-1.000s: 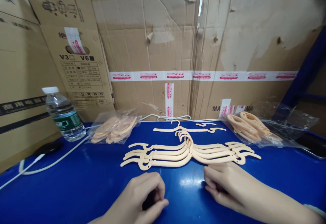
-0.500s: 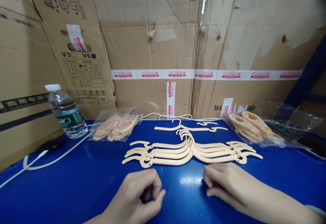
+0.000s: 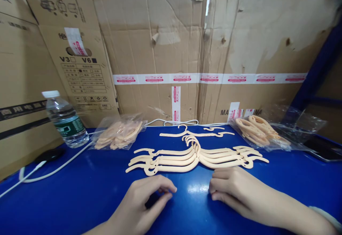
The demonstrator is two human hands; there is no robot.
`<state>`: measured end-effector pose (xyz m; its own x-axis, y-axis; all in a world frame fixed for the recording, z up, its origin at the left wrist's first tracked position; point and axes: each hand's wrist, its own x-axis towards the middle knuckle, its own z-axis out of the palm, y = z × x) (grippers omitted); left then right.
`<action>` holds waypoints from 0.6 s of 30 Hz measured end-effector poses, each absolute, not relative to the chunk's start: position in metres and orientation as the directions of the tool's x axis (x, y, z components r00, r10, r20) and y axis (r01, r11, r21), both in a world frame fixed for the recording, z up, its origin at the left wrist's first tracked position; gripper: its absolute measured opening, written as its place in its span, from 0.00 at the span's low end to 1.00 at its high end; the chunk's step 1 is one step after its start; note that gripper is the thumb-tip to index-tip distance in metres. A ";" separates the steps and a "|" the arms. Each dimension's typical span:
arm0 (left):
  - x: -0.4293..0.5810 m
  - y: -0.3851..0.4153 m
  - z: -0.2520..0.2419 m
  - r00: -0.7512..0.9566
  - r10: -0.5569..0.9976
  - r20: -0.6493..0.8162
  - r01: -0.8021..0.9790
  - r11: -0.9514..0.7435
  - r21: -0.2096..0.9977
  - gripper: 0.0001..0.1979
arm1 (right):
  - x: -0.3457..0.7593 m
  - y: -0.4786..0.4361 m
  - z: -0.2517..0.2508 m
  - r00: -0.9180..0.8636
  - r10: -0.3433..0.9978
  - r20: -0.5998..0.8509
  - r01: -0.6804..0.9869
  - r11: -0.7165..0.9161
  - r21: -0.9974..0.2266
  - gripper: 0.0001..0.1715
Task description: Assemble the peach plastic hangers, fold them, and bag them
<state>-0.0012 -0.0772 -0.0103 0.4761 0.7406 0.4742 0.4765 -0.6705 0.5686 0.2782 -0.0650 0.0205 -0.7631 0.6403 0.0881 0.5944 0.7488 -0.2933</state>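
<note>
**At the lower centre of the frame: two idle hands before a row of hangers**

Both hands rest on the blue table [image 3: 80, 192]. The left hand [image 3: 144, 203] is half curled, with thumb and forefinger apart and nothing pinched between them. The right hand [image 3: 232, 188] is folded into a loose fist with its fingertips tucked under, and nothing shows in it. Its knuckles lie just beside the fanned row of hangers [image 3: 196, 156], not touching.

These cream plastic hangers lie flat at mid-frame, overlapped, with their hooks bunched together at the centre. A single hanger [image 3: 196, 133] lies apart behind them. Clear bags of similar pieces sit at left [image 3: 119, 133] and right [image 3: 263, 131]. A water bottle [image 3: 65, 119] stands upright at the left, beside a white cable [image 3: 53, 171]. Cardboard boxes [image 3: 160, 50] wall the back.

Hazards, as judged:
- **Tangled hooks.** The nested hooks would probably snag one another, so lifting one hanger from the fan could drag its neighbours out of line.
- **Slippery surface.** The tabletop is glossy, and a nudge from the right knuckles may slide the whole row.
- **Cable and bottle.** A wide sweep of the left arm could catch the cable and tip the bottle.
</note>
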 end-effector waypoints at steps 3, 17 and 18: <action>0.000 -0.077 -0.012 0.486 0.741 0.463 0.494 -0.670 0.554 0.07 | 0.279 -0.064 0.021 -0.740 0.662 0.119 0.608 0.734 -0.304 0.09; -0.004 -0.070 -0.023 0.563 0.590 0.578 0.457 -0.806 0.377 0.08 | 0.325 -0.007 0.050 -0.387 0.782 0.488 0.818 0.536 -0.210 0.12; -0.004 -0.069 -0.022 0.582 0.561 0.589 0.443 -0.826 0.349 0.09 | 0.327 0.000 0.053 -0.389 0.805 0.447 0.848 0.503 -0.168 0.11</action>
